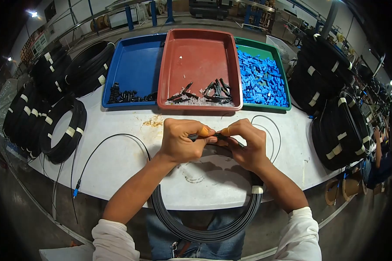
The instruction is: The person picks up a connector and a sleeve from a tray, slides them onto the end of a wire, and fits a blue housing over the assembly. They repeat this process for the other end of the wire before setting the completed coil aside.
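Note:
My left hand [183,140] and my right hand [246,143] meet above the middle of the white table, both closed in a pinch. Between their fingertips lies a thin black cable [224,137], mostly covered by the fingers; whether a small fitting is on it I cannot make out. Each hand has a yellow wrap at the thumb or fingertip. Below the hands, a coil of black cable [204,235] hangs over the table's front edge, bound with white tape at right. A loose cable arcs left and ends in a blue connector [76,192].
Behind my hands stand a blue tray [137,65] with small black parts, a red tray [200,56] with black and clear pieces, and a green tray [265,74] full of blue parts. Taped cable coils stack at left [64,128] and right [342,130] on the white table [117,169].

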Available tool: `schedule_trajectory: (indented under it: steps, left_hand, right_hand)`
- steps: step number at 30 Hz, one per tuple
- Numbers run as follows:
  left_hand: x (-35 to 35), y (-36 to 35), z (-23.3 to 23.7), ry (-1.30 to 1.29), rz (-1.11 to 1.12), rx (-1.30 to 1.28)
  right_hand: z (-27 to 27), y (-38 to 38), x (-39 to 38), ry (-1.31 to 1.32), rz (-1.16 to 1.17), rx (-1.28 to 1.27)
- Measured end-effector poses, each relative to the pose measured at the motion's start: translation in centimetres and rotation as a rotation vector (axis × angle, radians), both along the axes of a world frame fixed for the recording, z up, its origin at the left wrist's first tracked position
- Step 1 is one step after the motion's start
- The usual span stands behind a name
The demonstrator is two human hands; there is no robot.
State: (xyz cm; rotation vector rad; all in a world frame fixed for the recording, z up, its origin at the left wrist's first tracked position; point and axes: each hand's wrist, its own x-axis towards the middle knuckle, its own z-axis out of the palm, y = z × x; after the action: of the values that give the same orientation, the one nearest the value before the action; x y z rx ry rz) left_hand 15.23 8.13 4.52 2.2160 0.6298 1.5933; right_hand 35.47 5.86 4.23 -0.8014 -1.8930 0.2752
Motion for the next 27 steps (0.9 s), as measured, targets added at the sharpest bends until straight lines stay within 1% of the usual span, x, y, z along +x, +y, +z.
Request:
schedule_trajectory:
  steps: [2,3,4,5,6,7,8,9,10,12,13,14,15,16,17,18,19,20,21,23,25,26,27]
  left_hand:
    - [0.3,-0.5,-0.1,-0.020,0.032,-0.207]
    - [0.5,-0.6,-0.2,-0.020,0.030,-0.208]
    - [0.7,-0.6,-0.4,-0.017,0.050,-0.103]
    - [0.7,-0.6,-0.4,-0.013,0.069,0.003]
    - [0.6,-0.7,-0.2,-0.010,0.065,0.002]
    - [0.4,-0.9,0.2,0.063,0.085,0.140]
    - [0.3,-1.0,0.4,0.135,0.106,0.278]
    - [0.3,-1.0,0.4,0.164,0.110,0.324]
    - [0.4,-1.0,0.5,0.163,0.112,0.323]
    - [0.3,-1.0,0.6,0.190,0.109,0.351]
    - [0.4,-0.8,0.5,0.189,0.111,0.350]
    - [0.5,-0.6,0.2,0.122,0.122,0.244]
    - [0.5,-0.5,0.1,0.055,0.133,0.140]
    - [0.6,-0.6,0.4,0.053,0.138,0.143]
    - [0.5,-0.9,0.8,0.016,0.117,-0.081]
    - [0.5,-1.1,1.1,-0.023,0.094,-0.304]
    - [0.6,-0.9,0.8,-0.055,0.059,-0.447]
    - [0.7,-1.0,0.8,-0.056,0.058,-0.448]
    - [0.9,-1.1,0.7,-0.066,0.046,-0.449]
    - [1.0,-1.2,0.3,-0.072,0.030,-0.451]
    - [0.9,-1.0,-0.3,0.016,0.052,-0.063]
    - [0.9,-1.0,-0.2,0.017,0.048,-0.063]
    - [0.8,-1.0,0.0,0.067,0.051,0.068]
  right_hand:
    - [0.1,-0.1,0.1,-0.137,-0.079,0.275]
    - [0.3,-0.2,-0.2,-0.141,-0.077,0.368]
    - [0.5,-0.4,-0.1,-0.142,-0.080,0.367]
    - [0.5,-0.8,0.1,-0.153,-0.092,0.284]
    - [0.5,-1.0,0.1,-0.162,-0.104,0.201]
    - [0.3,-1.0,0.1,-0.161,-0.107,0.199]
    - [0.1,-1.0,0.0,0.006,-0.019,-0.130]
    - [0.0,-1.0,0.0,0.173,0.072,-0.458]
    - [0.1,-0.8,0.1,0.171,0.073,-0.459]
    - [0.5,-0.2,0.4,0.448,0.313,-0.769]
    - [0.3,0.1,0.4,0.432,0.312,-0.700]
    - [0.4,0.0,0.3,0.428,0.313,-0.702]
    - [0.6,-0.1,0.1,0.224,0.179,-0.415]
    - [0.7,-0.1,-0.1,0.022,0.049,-0.124]
    - [0.6,0.2,0.0,-0.046,0.006,0.031]
    - [0.4,0.4,0.0,-0.047,0.010,0.035]
    - [0.2,0.4,0.0,-0.099,-0.048,0.136]
    - [-0.1,0.4,0.1,-0.151,-0.107,0.234]
    - [-0.2,0.6,0.0,-0.134,-0.098,0.316]
    - [0.4,0.3,0.4,-0.172,-0.082,0.326]
    - [0.3,-0.1,0.5,-0.209,-0.069,0.334]
    - [-0.2,-0.3,0.4,-0.041,-0.013,-0.012]
    - [-0.4,-0.3,0.4,0.128,0.046,-0.356]
